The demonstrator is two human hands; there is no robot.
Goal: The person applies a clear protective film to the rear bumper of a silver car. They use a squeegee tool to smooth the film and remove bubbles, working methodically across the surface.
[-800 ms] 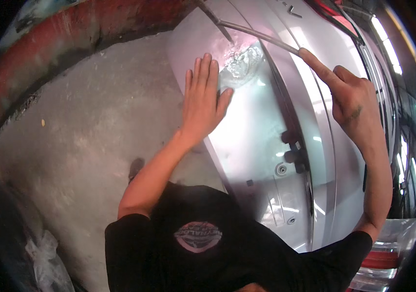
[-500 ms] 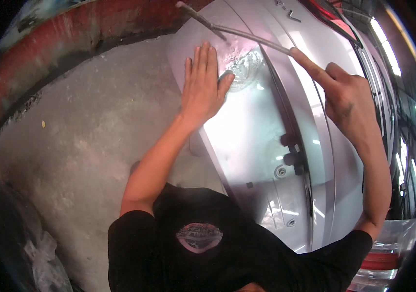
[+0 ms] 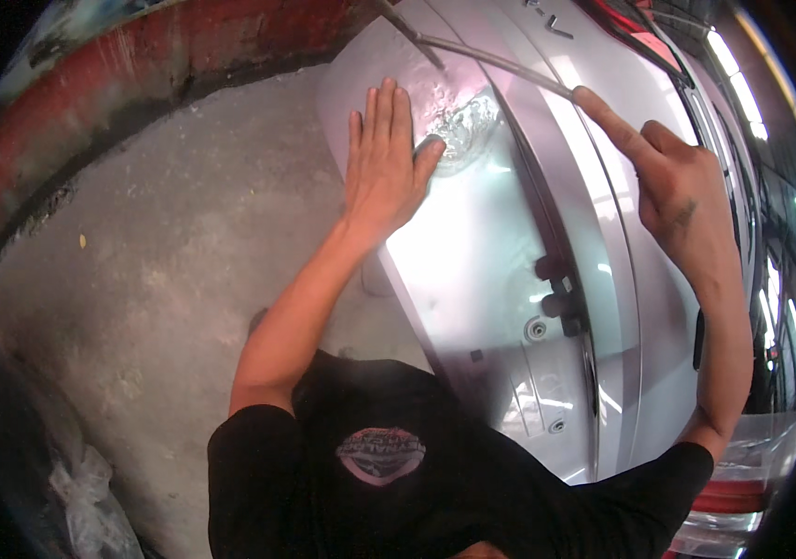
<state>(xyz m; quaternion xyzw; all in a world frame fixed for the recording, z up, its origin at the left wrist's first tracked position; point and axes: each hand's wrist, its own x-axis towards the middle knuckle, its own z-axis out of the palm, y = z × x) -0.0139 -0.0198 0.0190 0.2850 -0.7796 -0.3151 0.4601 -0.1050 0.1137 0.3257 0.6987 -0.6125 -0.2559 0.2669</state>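
Note:
My right hand [image 3: 682, 182] grips the handle of a slim metal body hammer [image 3: 496, 63], its index finger stretched along the handle. The long, narrow hammer head slants over the far part of a silver car panel [image 3: 473, 289], one end reaching the top edge of the picture. Whether its pointed lower end touches the metal, I cannot tell. Below that end is a crumpled, shiny dented patch [image 3: 461, 130]. Flat beside the dent, near the panel's left edge, lies my left hand [image 3: 384, 163], fingers stretched out. Something small and dark shows at its thumb tip.
Dark rubbery knobs [image 3: 556, 293] and round fittings [image 3: 535, 328] sit along the panel nearer me. A red, worn low wall [image 3: 137, 70] curves behind the concrete floor [image 3: 165, 214]. At lower left is a dark shape with clear plastic [image 3: 90, 503]. A red tail light [image 3: 636, 42] is at upper right.
My right hand and the hammer have shifted a little to the right, and the hammer head is slightly higher in the picture. My left hand stays almost in place beside the dent.

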